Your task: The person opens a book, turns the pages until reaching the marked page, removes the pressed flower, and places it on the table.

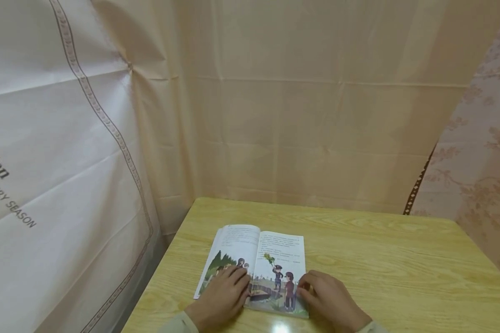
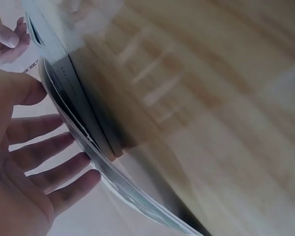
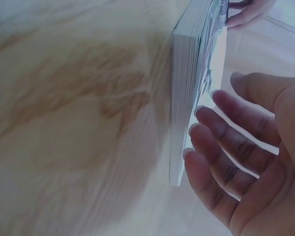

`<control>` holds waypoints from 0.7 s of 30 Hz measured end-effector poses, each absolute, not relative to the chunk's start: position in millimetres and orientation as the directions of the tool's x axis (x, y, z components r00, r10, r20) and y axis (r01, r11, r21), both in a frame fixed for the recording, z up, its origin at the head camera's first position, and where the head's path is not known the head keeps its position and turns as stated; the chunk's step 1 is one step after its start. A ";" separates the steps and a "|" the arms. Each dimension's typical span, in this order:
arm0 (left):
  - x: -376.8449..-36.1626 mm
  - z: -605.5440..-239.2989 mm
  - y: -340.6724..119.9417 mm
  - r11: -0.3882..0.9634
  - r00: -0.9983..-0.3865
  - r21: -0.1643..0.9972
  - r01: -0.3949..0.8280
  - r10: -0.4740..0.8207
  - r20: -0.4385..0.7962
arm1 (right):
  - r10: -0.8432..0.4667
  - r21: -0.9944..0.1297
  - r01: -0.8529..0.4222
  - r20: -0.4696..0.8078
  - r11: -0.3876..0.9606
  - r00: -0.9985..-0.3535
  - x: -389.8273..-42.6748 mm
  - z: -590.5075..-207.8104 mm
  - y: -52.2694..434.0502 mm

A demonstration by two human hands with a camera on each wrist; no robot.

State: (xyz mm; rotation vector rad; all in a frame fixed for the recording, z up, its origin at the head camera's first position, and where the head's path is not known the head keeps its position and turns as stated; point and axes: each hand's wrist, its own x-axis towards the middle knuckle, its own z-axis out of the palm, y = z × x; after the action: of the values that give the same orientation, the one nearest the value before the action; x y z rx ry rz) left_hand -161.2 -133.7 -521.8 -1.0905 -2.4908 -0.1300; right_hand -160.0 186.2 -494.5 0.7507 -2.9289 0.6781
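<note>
On the bench [image 1: 358,249], picture book [image 1: 271,259] lies open; left hand [image 1: 222,296] and right hand [image 1: 331,298] press pages flat, fingers spread. Next, probably pinching a page edge.

An open book [image 1: 256,266] lies on the table [image 1: 379,268] near its front edge, toward the left corner. The left hand [image 1: 222,296] rests on the book's page at 7 o'clock, the right hand [image 1: 329,300] at its 4 o'clock corner. Curtains hang behind the table at 12 o'clock.
</note>
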 end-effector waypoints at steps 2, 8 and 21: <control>-161.3 -522.7 -134.5 0.695 -0.619 -0.076 0.715 0.680 0.393 | -0.423 -0.408 -0.450 0.161 0.794 -0.892 -162.6 -495.9 183.2; -161.7 -523.1 -136.6 0.697 -0.629 -0.094 0.710 0.689 0.359 | -0.367 -0.390 -0.422 0.209 0.819 -0.906 -170.7 -499.1 172.6; -164.3 -520.3 -141.1 0.704 -0.677 -0.046 0.708 0.697 0.236 | -0.342 -0.408 -0.390 0.189 0.826 -0.921 -192.6 -499.1 149.7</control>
State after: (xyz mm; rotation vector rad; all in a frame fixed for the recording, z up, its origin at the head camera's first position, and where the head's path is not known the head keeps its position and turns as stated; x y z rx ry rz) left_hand -164.3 -141.1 -520.3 -1.1221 -2.6775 -0.0715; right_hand -192.6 149.7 -499.1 0.5824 -2.8983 0.6827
